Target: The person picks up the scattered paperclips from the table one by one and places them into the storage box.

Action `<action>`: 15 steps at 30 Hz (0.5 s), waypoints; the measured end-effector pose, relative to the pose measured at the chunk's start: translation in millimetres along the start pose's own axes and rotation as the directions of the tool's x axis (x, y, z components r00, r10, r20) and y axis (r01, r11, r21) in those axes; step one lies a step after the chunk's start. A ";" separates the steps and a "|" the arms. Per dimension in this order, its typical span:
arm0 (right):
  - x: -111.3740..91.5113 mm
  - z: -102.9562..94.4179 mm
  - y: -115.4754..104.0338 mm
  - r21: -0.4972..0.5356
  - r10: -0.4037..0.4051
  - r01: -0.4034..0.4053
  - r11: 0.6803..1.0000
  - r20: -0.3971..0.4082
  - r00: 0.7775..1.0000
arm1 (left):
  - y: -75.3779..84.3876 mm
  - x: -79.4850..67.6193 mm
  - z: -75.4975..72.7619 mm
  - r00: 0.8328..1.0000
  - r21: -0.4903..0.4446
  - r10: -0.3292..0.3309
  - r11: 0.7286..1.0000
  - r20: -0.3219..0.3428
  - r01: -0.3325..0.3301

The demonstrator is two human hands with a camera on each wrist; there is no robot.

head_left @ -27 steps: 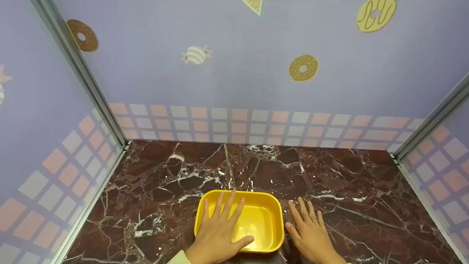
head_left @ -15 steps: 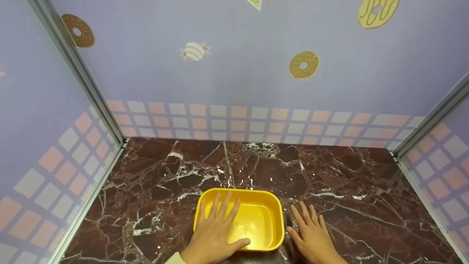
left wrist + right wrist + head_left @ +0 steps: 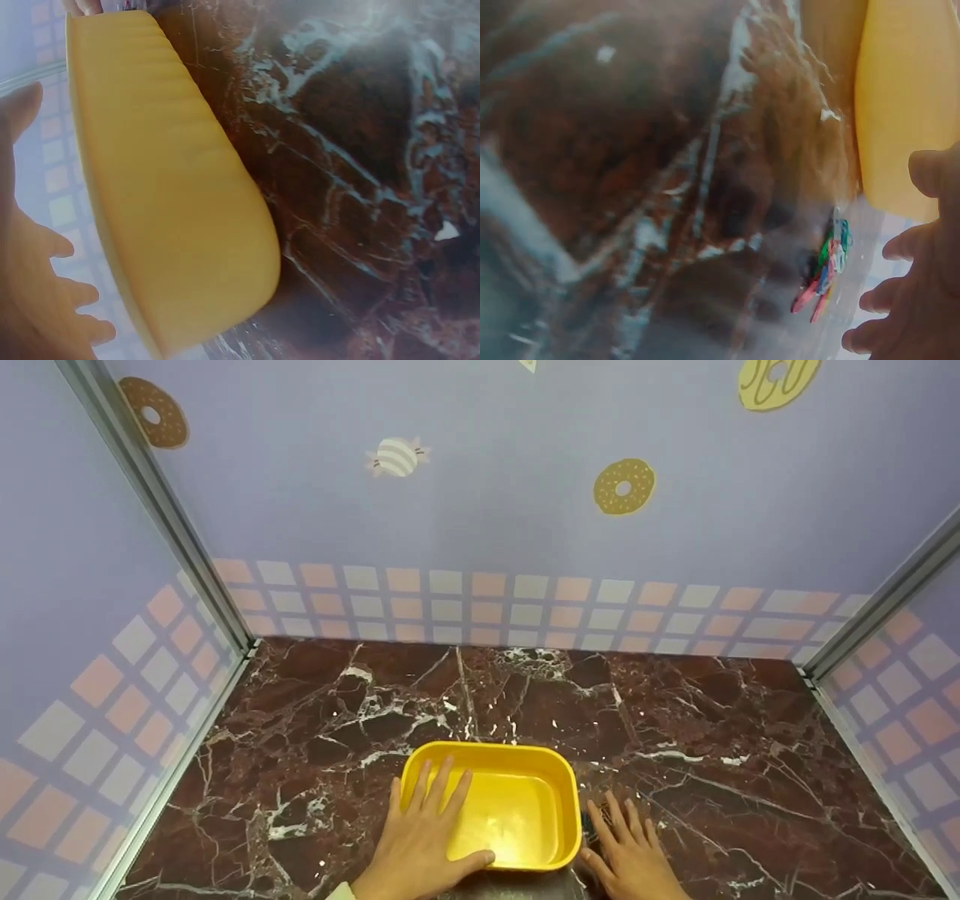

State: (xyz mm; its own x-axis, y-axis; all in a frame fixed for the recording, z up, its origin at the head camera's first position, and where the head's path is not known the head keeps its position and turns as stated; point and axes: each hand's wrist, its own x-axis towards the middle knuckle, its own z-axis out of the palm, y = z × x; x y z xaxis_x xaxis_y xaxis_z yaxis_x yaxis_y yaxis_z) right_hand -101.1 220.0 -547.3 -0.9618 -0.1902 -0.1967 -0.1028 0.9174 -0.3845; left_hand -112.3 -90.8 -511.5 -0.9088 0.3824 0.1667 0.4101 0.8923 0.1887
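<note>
A yellow plastic tub (image 3: 525, 769) with rounded corners stands on the dark marbled surface, with nothing visible inside it. Fingers spread, my left hand (image 3: 424, 840) hovers at the tub's left side, the fingertips over its interior. In the left wrist view this hand (image 3: 37, 281) shows beside the tub's rim; I cannot tell whether it touches. Just right of the tub is my right hand (image 3: 634, 855), its fingers apart and holding nothing. Under it lies a small heap of thin red, green and blue pieces (image 3: 829, 270), mostly hidden in the head view.
A lilac back wall (image 3: 495, 525) with printed sweets and checks rises behind the marbled surface (image 3: 540, 697). Side panels (image 3: 82, 645) meet it at grey metal corner posts. White flecks dot the surface behind the tub.
My left hand has drawn left and toward me across the tub. My right hand has slid slightly toward me, uncovering a little of the heap. The tub has hardly shifted.
</note>
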 end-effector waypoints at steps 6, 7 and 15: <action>-2.6 6.2 1.6 -0.014 0.024 -0.024 1.000 0.060 0.998 | -7.0 -5.3 0.2 0.999 -0.030 -0.049 0.998 0.011 0.049; -3.4 7.2 2.0 -0.015 0.022 -0.021 1.000 0.060 0.998 | -8.6 -6.7 0.0 0.998 -0.035 -0.063 0.997 0.019 0.063; -10.2 14.8 2.6 -0.030 0.033 -0.031 0.999 0.068 0.997 | -20.2 -17.4 -0.4 0.985 -0.126 -0.162 0.978 0.061 0.168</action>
State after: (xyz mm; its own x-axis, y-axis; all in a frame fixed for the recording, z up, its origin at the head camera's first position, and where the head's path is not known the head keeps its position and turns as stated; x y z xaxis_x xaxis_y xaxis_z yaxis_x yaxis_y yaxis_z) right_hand -87.8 219.1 -559.6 -0.9452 -0.1832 -0.2703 -0.0803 0.9328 -0.3512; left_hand -104.8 -115.6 -517.8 -0.9661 0.2470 0.0743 0.2575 0.9064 0.3349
